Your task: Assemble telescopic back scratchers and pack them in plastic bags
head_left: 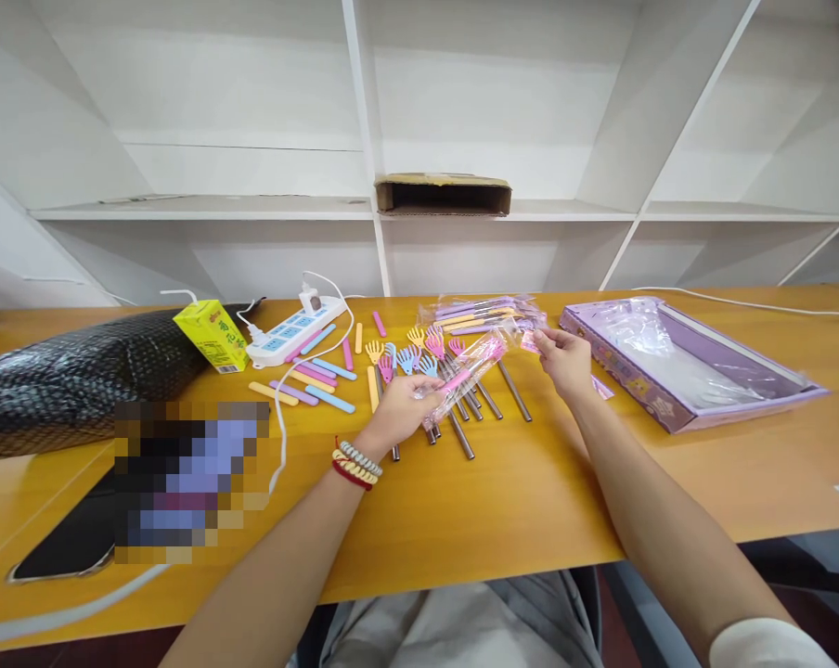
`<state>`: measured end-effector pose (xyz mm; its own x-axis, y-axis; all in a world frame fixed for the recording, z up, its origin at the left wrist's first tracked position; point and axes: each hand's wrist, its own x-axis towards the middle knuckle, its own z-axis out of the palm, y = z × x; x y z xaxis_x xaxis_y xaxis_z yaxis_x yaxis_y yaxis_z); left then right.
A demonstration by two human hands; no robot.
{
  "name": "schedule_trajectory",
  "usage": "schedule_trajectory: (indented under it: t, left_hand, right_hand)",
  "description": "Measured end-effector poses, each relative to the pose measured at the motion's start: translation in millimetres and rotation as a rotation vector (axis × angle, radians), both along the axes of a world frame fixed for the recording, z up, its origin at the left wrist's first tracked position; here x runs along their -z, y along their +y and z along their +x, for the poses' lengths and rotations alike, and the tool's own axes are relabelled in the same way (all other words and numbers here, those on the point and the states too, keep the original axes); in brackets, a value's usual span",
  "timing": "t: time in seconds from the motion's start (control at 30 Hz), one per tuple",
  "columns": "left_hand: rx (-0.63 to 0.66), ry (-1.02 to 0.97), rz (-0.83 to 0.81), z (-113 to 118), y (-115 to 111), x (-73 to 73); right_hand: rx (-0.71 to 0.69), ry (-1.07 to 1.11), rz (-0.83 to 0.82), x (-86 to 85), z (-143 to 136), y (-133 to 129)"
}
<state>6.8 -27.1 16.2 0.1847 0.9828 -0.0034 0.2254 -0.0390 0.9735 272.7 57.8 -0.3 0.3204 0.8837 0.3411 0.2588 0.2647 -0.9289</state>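
Observation:
My left hand point(406, 410) is closed on a pink back scratcher point(470, 373) in a clear plastic sleeve, tilted up to the right. Beyond the sleeve's upper end, my right hand point(565, 360) pinches a small pink piece point(531, 341), perhaps a card or the sleeve's end; I cannot tell which. Under and behind my left hand lie several loose scratcher heads with metal rods point(515, 391), the hand-shaped heads point(409, 359) in yellow, pink and blue. Coloured handles point(330, 399) are scattered to the left. A pile of wrapped back scratchers point(479, 314) lies behind.
On the right sits an open purple box point(677, 408) with clear plastic inside. To the left are a white power strip point(298, 331), a yellow drink carton point(212, 336), a black wrapped bundle point(85, 371) and a dark phone point(68, 533). White shelves point(252, 209) stand behind the table.

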Motion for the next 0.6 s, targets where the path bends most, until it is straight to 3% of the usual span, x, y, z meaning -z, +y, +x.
schedule_trajectory:
  t: [0.17,0.3,0.37,0.6]
  left_hand:
    - [-0.015,0.041,0.031,2.9,-3.0,-4.4]
    - [-0.016,0.069,0.052,2.5,-1.6,-1.3]
    - [-0.005,0.087,0.051,1.6,-0.5,0.4]
    - [0.037,0.136,0.112,-0.6,-0.6,-0.4]
  right_hand:
    - [0.003,0.301,-0.006,-2.0,-3.7,1.2]
    - [-0.120,0.335,0.007,-1.9,-7.1,0.9]
    - [-0.136,0.264,0.037,-2.2,-9.3,-0.6]
    - [0.133,-0.254,0.087,-5.2,-13.6,-9.3]
